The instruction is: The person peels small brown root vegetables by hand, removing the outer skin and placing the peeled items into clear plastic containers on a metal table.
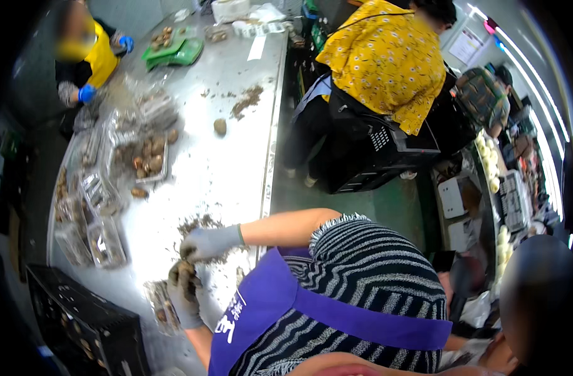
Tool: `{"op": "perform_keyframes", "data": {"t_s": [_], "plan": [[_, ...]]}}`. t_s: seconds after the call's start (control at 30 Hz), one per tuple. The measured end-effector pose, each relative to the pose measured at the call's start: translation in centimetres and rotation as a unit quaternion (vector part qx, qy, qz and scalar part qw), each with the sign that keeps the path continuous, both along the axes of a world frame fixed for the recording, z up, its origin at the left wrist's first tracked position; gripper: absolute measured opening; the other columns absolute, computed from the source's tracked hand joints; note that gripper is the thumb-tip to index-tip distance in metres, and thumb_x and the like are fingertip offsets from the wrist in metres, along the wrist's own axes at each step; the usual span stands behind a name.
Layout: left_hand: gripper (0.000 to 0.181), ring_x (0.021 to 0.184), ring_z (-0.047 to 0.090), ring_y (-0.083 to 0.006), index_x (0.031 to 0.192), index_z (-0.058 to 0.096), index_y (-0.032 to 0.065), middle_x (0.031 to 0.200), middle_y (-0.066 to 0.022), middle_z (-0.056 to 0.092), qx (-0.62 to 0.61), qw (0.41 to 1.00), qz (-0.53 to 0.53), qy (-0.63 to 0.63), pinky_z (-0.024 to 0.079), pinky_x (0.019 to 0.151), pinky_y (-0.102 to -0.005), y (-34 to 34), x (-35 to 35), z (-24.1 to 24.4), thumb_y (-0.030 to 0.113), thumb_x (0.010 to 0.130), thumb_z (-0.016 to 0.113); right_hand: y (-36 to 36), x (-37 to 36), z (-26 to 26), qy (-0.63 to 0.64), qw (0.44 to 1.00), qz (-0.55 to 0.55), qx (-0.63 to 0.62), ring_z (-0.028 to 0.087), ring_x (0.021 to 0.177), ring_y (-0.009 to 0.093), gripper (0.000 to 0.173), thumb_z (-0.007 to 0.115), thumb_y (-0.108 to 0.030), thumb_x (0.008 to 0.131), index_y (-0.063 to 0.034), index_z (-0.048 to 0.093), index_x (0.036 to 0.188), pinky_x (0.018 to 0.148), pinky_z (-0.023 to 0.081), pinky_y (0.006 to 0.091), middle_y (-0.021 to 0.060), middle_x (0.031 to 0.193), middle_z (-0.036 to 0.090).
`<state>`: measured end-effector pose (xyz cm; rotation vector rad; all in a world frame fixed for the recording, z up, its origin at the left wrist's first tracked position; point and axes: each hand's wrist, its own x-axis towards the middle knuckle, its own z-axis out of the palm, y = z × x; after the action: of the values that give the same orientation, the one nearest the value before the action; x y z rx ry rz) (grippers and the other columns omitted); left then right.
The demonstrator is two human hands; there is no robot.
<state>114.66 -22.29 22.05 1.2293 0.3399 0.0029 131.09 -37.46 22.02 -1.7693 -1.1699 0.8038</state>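
Both my hands wear grey gloves, dark with soil at the fingers, and meet low over the metal table (187, 155). My left hand (185, 293) grips a small brown tuber (187, 270). Against its upper end are the fingers of my right hand (206, 243); whether they pinch it is hidden. Loose soil (199, 223) lies around the right hand. Beside my left hand rests a clear plastic pack (159, 305) with brown pieces inside. Farther along the table, a single round tuber (219, 126) and a smaller piece (139, 192) lie loose.
An open clear tray (165, 164) holds several tubers among clear packs (107, 242). A black crate (91, 324) stands at lower left. Green scales (173, 54) are at the far end. A person with blue gloves (86, 93) and one in a yellow floral top (385, 61) are nearby.
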Motion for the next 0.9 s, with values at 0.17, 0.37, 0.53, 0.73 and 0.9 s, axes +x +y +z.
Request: {"op": "perform_keyframes", "data": {"t_s": [0.17, 0.37, 0.53, 0.73, 0.9], "plan": [[0.052, 0.067, 0.055, -0.0119, 0.117, 0.057, -0.0021, 0.092, -0.0064, 0.063, 0.071, 0.997, -0.034, 0.018, 0.046, 0.062, -0.0270, -0.7, 2.0, 0.8, 0.039, 0.090, 0.076, -2.7, -0.4, 5.2, 0.040, 0.995, -0.049, -0.072, 0.067, 0.086, 0.028, 0.023, 0.064, -0.014, 0.082, 0.0020, 0.070, 0.098, 0.079, 0.052, 0.0415, 0.0190, 0.095, 0.071], [0.053, 0.100, 0.063, -0.0150, 0.125, 0.059, -0.0055, 0.108, -0.0061, 0.068, -0.043, 0.998, -0.045, 0.004, 0.051, 0.086, -0.0254, 0.8, 1.3, -1.5, 0.032, 0.090, 0.075, 0.1, 0.1, -6.2, -0.098, 0.993, -0.065, -0.017, 0.058, 0.112, 0.038, 0.032, 0.056, -0.019, 0.094, 0.0043, 0.059, 0.115, 0.096, 0.048, 0.0472, 0.0247, 0.119, 0.061], [0.044, 0.095, 0.068, -0.0193, 0.135, 0.053, -0.0050, 0.118, -0.0148, 0.064, -0.094, 0.993, -0.024, -0.070, 0.057, 0.082, -0.0318, 0.8, 0.0, 0.3, 0.022, 0.102, 0.062, -2.2, 1.1, -1.1, -0.086, 0.967, -0.241, 0.009, 0.067, 0.085, 0.018, 0.016, 0.061, -0.009, 0.097, -0.0010, 0.063, 0.111, 0.079, 0.054, 0.0314, 0.0099, 0.098, 0.068], [0.049, 0.078, 0.061, -0.0118, 0.128, 0.057, -0.0028, 0.107, -0.0105, 0.064, -0.073, 0.995, 0.045, -0.049, 0.052, 0.072, -0.0247, -1.2, -0.4, 2.2, 0.040, 0.107, 0.050, -0.8, -3.3, 4.4, -0.110, 0.987, -0.101, 0.052, 0.069, 0.088, 0.015, 0.023, 0.073, -0.010, 0.093, 0.0015, 0.065, 0.111, 0.076, 0.055, 0.0285, 0.0107, 0.101, 0.069], [0.047, 0.079, 0.060, -0.0115, 0.128, 0.058, -0.0043, 0.102, -0.0096, 0.065, 0.029, 0.997, 0.070, 0.020, 0.051, 0.073, -0.0256, -0.7, 0.4, 2.4, 0.037, 0.107, 0.050, 0.2, -2.0, 3.2, -0.104, 0.988, -0.104, 0.055, 0.058, 0.070, 0.010, 0.012, 0.068, -0.008, 0.094, 0.0010, 0.064, 0.100, 0.063, 0.048, 0.0259, 0.0064, 0.080, 0.066]]}}
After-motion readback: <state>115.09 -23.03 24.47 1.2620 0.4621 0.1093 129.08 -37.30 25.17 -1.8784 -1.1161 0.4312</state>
